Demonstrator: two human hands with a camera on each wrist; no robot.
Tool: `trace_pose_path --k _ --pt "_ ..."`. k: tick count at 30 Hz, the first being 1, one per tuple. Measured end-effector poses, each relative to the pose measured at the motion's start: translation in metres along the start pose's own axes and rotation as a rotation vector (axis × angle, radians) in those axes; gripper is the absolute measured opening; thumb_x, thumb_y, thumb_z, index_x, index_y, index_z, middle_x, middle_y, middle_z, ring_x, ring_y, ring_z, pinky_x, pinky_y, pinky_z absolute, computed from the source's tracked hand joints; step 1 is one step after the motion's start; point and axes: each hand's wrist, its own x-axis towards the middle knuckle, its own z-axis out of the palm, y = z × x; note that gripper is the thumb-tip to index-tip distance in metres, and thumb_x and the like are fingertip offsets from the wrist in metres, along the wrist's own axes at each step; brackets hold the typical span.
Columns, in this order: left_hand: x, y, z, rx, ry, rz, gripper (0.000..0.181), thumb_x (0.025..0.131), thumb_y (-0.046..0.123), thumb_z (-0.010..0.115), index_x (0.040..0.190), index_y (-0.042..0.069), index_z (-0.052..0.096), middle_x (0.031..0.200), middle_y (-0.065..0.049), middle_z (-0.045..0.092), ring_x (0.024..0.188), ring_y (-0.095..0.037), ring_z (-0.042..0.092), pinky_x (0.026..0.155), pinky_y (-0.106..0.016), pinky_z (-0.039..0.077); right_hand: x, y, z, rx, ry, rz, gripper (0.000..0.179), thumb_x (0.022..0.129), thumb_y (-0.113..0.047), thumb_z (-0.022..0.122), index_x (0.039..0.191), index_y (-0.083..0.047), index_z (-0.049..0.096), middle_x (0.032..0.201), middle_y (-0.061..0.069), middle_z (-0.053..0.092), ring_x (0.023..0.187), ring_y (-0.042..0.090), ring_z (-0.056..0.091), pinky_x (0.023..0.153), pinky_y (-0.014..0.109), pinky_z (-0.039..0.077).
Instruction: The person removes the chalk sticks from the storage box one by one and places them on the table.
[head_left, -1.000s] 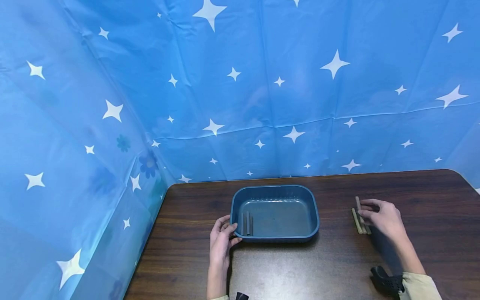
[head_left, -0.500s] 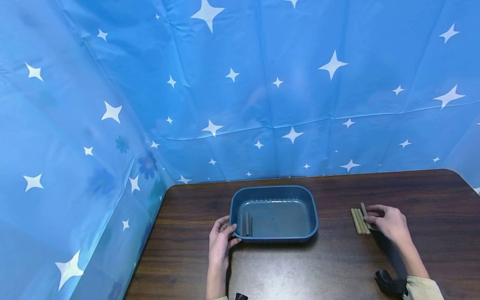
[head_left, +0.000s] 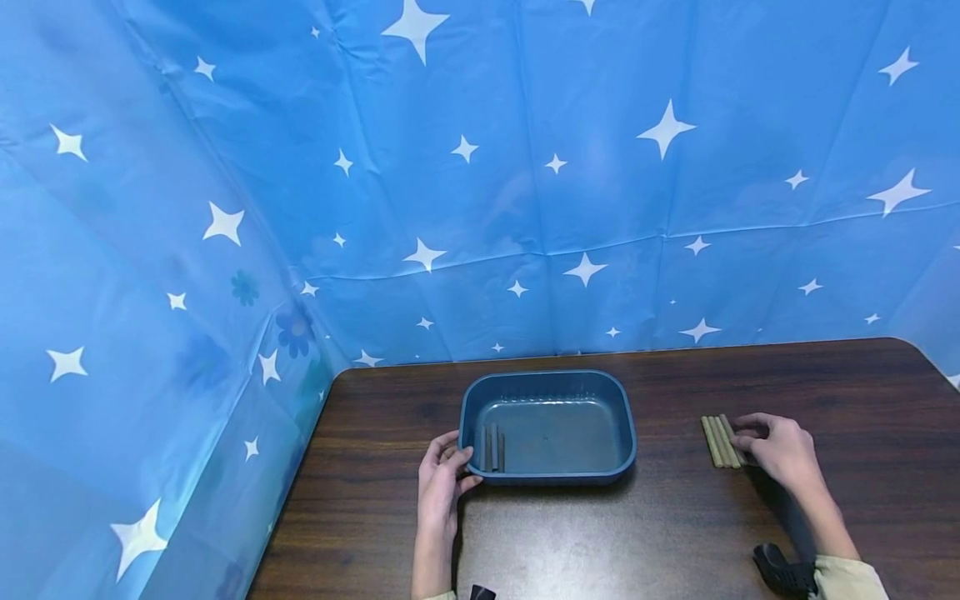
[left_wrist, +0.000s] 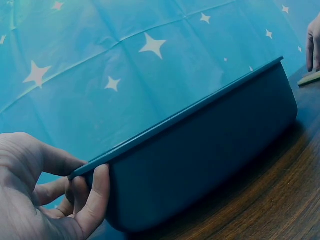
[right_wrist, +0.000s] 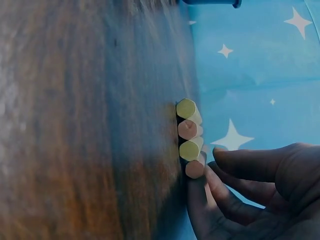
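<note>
My left hand (head_left: 441, 492) grips the near left corner of a blue plastic bin (head_left: 551, 478), thumb over the rim and fingers under it in the left wrist view. Several short greyish sticks (head_left: 495, 450) lie side by side inside, at the bin's left end. Off to the right, my right hand (head_left: 783, 450) pinches the rightmost stick (right_wrist: 195, 169) of a flat row. The other sticks (head_left: 714, 442) in that row lie close against each other on the table. Their six-sided ends, yellowish and pinkish, show in the right wrist view.
A dark wood-grain table (head_left: 555, 533) carries everything. Behind it and along its left side hangs a blue curtain (head_left: 510, 200) with white stars. Black wrist gear (head_left: 780, 571) shows beside the right sleeve.
The right hand has shifted right and lowered its tilted stick flat beside the others, so the row is one stick wider. The left hand and bin stay put.
</note>
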Motion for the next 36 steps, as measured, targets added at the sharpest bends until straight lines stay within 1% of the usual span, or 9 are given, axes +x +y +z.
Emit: trace_pose_path --k 4,10,18,24,26,29,31,33,36 --pt "0.0 0.0 0.0 0.008 0.003 0.002 0.041 0.096 0.0 0.062 0.135 -0.006 0.051 0.107 -0.016 0.063 0.074 -0.016 0.064 0.058 -0.023 0.057 -0.001 -0.001 0.001 -0.003 0.017 0.001 0.03 0.099 -0.004 0.062 0.118 0.019 0.063 0.085 0.02 0.069 0.063 0.02 0.054 0.056 0.035 0.04" --pt "0.001 0.0 0.0 0.003 0.005 0.0 0.041 0.095 -0.001 0.061 0.134 -0.007 0.051 0.105 -0.014 0.063 0.074 -0.015 0.063 0.057 -0.022 0.056 -0.001 -0.003 -0.002 -0.007 0.033 0.016 0.029 0.102 -0.006 0.058 0.116 0.019 0.064 0.089 0.026 0.069 0.066 0.021 0.059 0.058 0.037 0.044" --pt "0.0 0.0 0.001 -0.003 -0.004 0.015 0.041 0.095 -0.001 0.062 0.134 -0.008 0.05 0.1 -0.01 0.062 0.073 -0.015 0.062 0.056 -0.021 0.056 -0.003 -0.009 -0.008 -0.015 0.119 -0.009 0.033 0.105 -0.012 0.055 0.116 0.018 0.065 0.105 0.036 0.067 0.079 0.038 0.063 0.064 0.045 0.046" --pt "0.001 0.0 0.0 -0.001 0.001 0.012 0.041 0.095 -0.001 0.062 0.135 -0.007 0.051 0.101 -0.01 0.062 0.073 -0.015 0.062 0.056 -0.021 0.056 -0.007 -0.024 -0.01 0.008 0.136 -0.007 0.036 0.107 -0.014 0.052 0.12 0.017 0.064 0.115 0.038 0.064 0.094 0.049 0.062 0.071 0.054 0.048" --pt "0.001 -0.001 0.0 -0.001 0.002 0.01 0.041 0.096 -0.001 0.062 0.134 -0.007 0.051 0.101 -0.011 0.062 0.073 -0.015 0.062 0.056 -0.022 0.056 -0.009 -0.03 -0.01 0.013 0.137 -0.02 0.036 0.108 -0.016 0.052 0.121 0.016 0.064 0.114 0.037 0.065 0.093 0.048 0.063 0.07 0.052 0.049" --pt "0.001 -0.001 -0.001 -0.001 0.002 0.007 0.04 0.096 -0.001 0.061 0.134 -0.007 0.051 0.103 -0.014 0.062 0.073 -0.015 0.063 0.056 -0.022 0.056 -0.011 -0.038 -0.011 0.026 0.139 -0.037 0.037 0.108 -0.017 0.052 0.122 0.015 0.065 0.11 0.034 0.067 0.08 0.034 0.063 0.063 0.042 0.047" --pt "0.001 -0.001 -0.001 -0.003 0.0 0.008 0.04 0.096 -0.001 0.062 0.134 -0.007 0.051 0.104 -0.015 0.062 0.073 -0.015 0.063 0.056 -0.022 0.056 -0.012 -0.043 -0.01 0.032 0.146 -0.052 0.037 0.108 -0.018 0.053 0.122 0.014 0.065 0.105 0.031 0.069 0.074 0.024 0.059 0.059 0.036 0.042" --pt "0.001 -0.001 -0.001 -0.003 -0.002 0.01 0.04 0.096 -0.001 0.062 0.134 -0.007 0.051 0.104 -0.014 0.062 0.074 -0.015 0.063 0.057 -0.022 0.056 -0.014 -0.049 -0.009 0.04 0.149 -0.067 0.037 0.108 -0.018 0.054 0.122 0.014 0.066 0.103 0.029 0.07 0.073 0.021 0.058 0.058 0.035 0.042" --pt "0.001 -0.001 -0.001 -0.004 -0.007 0.012 0.041 0.096 -0.001 0.062 0.135 -0.007 0.051 0.103 -0.013 0.062 0.074 -0.015 0.063 0.057 -0.022 0.056 -0.016 -0.058 -0.007 0.051 0.153 -0.09 0.036 0.108 -0.018 0.054 0.122 0.012 0.067 0.102 0.027 0.07 0.073 0.021 0.058 0.059 0.036 0.042"
